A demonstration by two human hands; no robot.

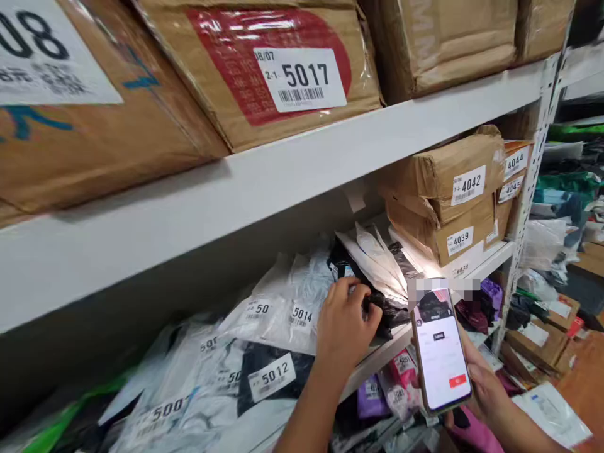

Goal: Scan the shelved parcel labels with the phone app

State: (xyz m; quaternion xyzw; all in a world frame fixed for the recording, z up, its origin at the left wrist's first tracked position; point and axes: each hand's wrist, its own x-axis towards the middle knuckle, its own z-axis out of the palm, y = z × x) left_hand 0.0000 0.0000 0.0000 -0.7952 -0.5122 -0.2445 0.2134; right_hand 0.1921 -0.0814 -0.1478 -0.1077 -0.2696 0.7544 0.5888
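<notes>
Black plastic parcel [389, 309], on the white shelf [391, 348] near parcel 5014 [301, 316]. Left hand [346, 319]: fingers curled at it; whether pinching, we cannot tell. Right hand [480, 372]: fingers wrapped round a lit phone [444, 362]. Step, we judge: parting parcels; next calls for a sure pinch. Room: further rack [584, 70], brown floor [588, 368].

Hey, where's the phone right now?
In the head view, the phone is low and right of centre, held by the right hand, below the box labelled 4039.

Cartons [283, 78] and bags [302, 292] on white shelves [283, 176]
</notes>
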